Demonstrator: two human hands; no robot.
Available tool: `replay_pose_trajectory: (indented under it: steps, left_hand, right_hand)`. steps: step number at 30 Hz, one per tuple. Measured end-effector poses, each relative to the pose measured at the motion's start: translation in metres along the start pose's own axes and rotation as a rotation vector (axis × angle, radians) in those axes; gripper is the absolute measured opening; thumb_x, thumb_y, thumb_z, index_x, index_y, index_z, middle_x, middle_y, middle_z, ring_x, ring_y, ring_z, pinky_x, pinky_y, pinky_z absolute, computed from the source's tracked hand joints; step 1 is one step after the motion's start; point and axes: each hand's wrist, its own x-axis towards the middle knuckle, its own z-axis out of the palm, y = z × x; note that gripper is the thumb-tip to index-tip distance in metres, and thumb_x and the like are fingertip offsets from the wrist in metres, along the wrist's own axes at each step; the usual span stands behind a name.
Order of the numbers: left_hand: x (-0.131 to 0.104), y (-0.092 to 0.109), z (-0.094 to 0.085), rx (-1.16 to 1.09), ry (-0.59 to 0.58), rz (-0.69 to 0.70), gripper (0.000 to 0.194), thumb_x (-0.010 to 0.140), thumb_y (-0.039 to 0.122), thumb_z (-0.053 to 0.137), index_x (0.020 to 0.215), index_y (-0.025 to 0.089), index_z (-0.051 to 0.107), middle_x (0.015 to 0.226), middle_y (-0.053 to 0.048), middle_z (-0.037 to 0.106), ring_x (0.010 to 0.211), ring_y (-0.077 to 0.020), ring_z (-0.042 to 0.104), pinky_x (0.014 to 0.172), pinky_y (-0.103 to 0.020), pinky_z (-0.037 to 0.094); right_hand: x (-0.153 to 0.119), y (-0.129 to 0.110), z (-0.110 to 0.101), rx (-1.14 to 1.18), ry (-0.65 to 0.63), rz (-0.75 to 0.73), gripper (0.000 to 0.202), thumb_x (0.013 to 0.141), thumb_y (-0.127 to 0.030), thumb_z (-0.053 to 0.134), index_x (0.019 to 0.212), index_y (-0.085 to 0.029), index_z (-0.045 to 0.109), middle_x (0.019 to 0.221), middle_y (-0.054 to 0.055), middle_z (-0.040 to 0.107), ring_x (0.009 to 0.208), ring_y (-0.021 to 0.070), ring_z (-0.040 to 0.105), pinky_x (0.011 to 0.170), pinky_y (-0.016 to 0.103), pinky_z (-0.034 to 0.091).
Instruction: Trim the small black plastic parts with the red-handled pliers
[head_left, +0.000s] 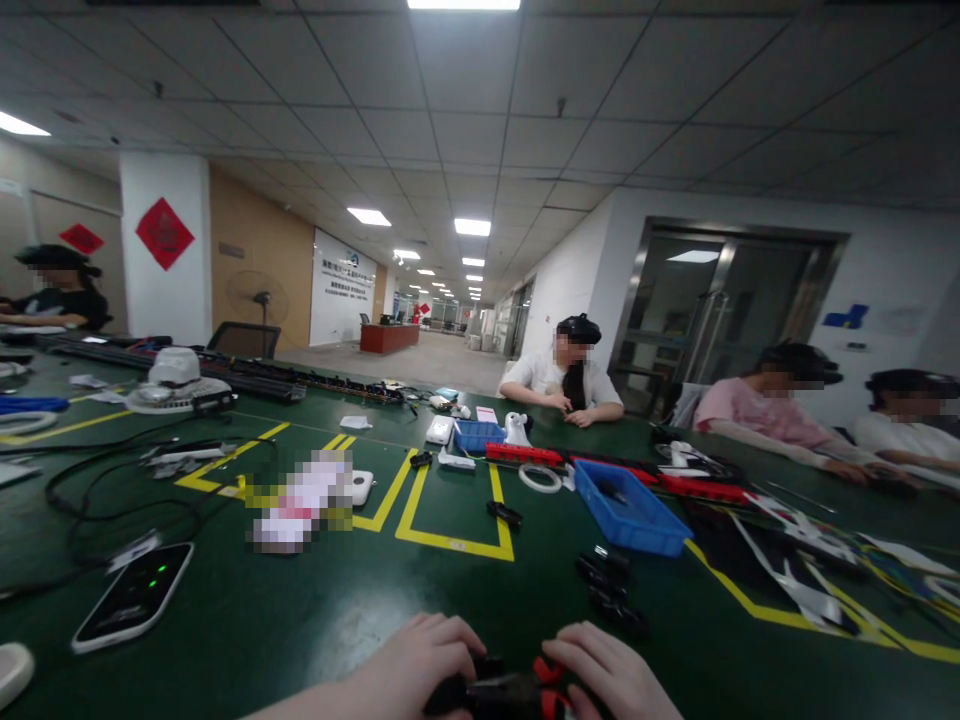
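At the bottom edge my left hand [427, 660] is closed, its fingers curled over the left side of a black-and-red object [506, 692]. My right hand [611, 672] grips the same object from the right, at its red parts. The lower part of this object is cut off by the frame, so its exact kind cannot be told. Several small black parts [611, 590] lie on the green table [360, 620] just beyond my right hand. Farther forward, another small black piece [504, 514] rests inside a yellow taped outline.
A blue bin [630, 510] stands ahead to the right, with a smaller blue bin [480, 434] farther back. On the left lie a white-edged device [135, 598] with green lights and black cables [56, 480]. Across the table sits a person [574, 385]; other people work at both sides.
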Motion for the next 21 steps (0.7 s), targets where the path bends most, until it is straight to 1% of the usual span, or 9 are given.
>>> replay_pose_trajectory:
  steps: [5,8,10,14,21]
  left_hand:
    - [-0.0025,0.0073,-0.004,0.03,0.0,0.021,0.027,0.075,0.014,0.074,0.097,0.022,0.06,0.128,-0.003,0.065,0.112,-0.0257,0.063,0.097,-0.039,0.047]
    - [-0.0053,0.0092,-0.0052,0.036,0.021,0.033,0.024,0.078,0.016,0.072,0.098,0.022,0.06,0.127,-0.003,0.065,0.113,-0.0251,0.063,0.098,-0.039,0.047]
    - [-0.0068,0.0087,-0.0054,0.037,0.029,0.048,0.023,0.08,0.018,0.071,0.099,0.022,0.06,0.127,-0.003,0.065,0.113,-0.0245,0.063,0.098,-0.039,0.047]
    - [-0.0083,0.0056,-0.0049,0.048,0.04,0.078,0.022,0.082,0.02,0.072,0.101,0.022,0.061,0.127,-0.004,0.064,0.113,-0.0243,0.063,0.1,-0.039,0.048]
    - [-0.0092,0.0009,-0.0039,0.037,0.061,0.136,0.021,0.081,0.02,0.073,0.099,0.02,0.063,0.127,-0.006,0.063,0.112,-0.0239,0.064,0.099,-0.037,0.05]
  right_hand:
    - [-0.0029,-0.0025,0.003,0.018,-0.037,0.064,0.03,0.094,-0.019,0.045,0.119,-0.023,0.061,0.1,0.01,0.071,0.086,0.0206,0.071,0.074,0.031,0.059]
    - [-0.0037,-0.0031,0.0047,0.024,-0.06,0.081,0.028,0.096,-0.021,0.043,0.118,-0.022,0.061,0.1,0.01,0.071,0.086,0.0202,0.069,0.074,0.031,0.058]
    - [-0.0038,-0.0031,0.0056,0.033,-0.061,0.082,0.027,0.097,-0.022,0.043,0.116,-0.022,0.062,0.099,0.01,0.07,0.086,0.0199,0.069,0.074,0.031,0.058]
    - [-0.0037,-0.0032,0.0073,0.037,-0.082,0.095,0.028,0.098,-0.024,0.042,0.119,-0.022,0.061,0.102,0.01,0.07,0.089,0.0202,0.069,0.076,0.033,0.058]
    - [-0.002,-0.0041,0.0083,0.006,-0.088,0.055,0.027,0.099,-0.026,0.043,0.118,-0.021,0.062,0.103,0.01,0.071,0.089,0.0197,0.068,0.075,0.032,0.058]
